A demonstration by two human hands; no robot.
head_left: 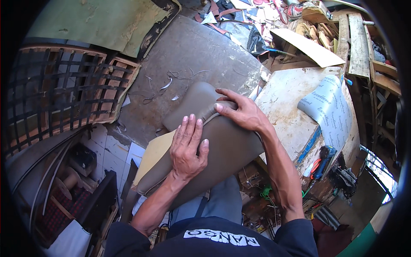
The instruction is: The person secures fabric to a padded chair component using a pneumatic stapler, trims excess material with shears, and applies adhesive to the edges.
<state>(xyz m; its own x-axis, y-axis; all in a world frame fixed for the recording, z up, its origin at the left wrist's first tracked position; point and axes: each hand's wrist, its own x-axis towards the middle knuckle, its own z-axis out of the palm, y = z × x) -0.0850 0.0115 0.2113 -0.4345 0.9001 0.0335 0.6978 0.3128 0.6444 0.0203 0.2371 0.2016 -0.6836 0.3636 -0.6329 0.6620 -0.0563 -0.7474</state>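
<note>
A padded cushion covered in grey-brown leatherette (227, 147) lies across my lap, with yellow foam (155, 150) showing at its left edge. My left hand (187, 145) rests flat on the cover, fingers together and pointing away from me. My right hand (242, 111) presses on the cover's upper part, its thumb and fingers pinching a raised fold or seam of the material. The cushion's far end (198, 95) curves down toward the floor.
A worn white worktable (291, 115) stands at my right with a curled printed sheet (329, 107). A wooden frame with woven black straps (64, 90) lies at left. Scraps and thread litter the grey floor (192, 55). Planks and clutter fill the upper right.
</note>
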